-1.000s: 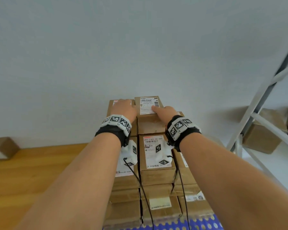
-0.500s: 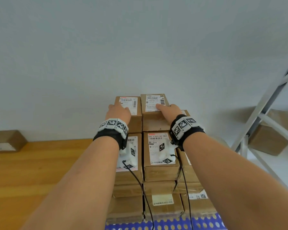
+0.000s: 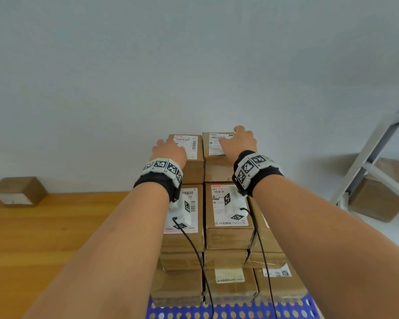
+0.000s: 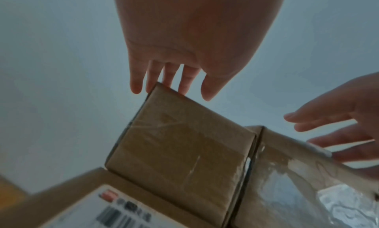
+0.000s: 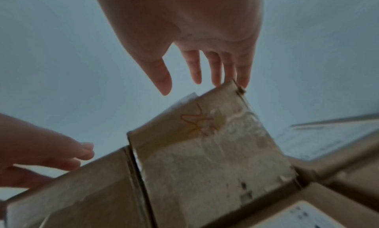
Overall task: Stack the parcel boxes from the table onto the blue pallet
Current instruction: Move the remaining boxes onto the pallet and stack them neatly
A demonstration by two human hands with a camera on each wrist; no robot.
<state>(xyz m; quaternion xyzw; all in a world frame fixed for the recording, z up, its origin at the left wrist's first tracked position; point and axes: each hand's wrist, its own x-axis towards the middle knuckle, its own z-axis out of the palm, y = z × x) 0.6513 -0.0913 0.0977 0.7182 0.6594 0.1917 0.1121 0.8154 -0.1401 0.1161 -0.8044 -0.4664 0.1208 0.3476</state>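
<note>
Brown parcel boxes with white labels are stacked several layers high on the blue pallet (image 3: pixel 230 311). On top at the back, two boxes stand side by side: the left one (image 3: pixel 192 168) and the right one (image 3: pixel 217 169). My left hand (image 3: pixel 168 148) lies over the left box (image 4: pixel 180 144), fingers (image 4: pixel 136 83) straight and reaching its top edge. My right hand (image 3: pixel 238 140) is over the right box (image 5: pixel 209 150), fingers (image 5: pixel 195 69) straight, tips at its far right corner. Neither hand grips anything.
A wooden table (image 3: pixel 44 238) lies to the left with one labelled box (image 3: pixel 19 192) at its far end. A pale wall stands close behind the stack. At the right, a metal shelf frame (image 3: pixel 366 162) has more boxes (image 3: pixel 376 201) beneath it.
The two top boxes now stand level, side by side. Both hands have slid farther over them; the right hand moved to the far right corner of its box.
</note>
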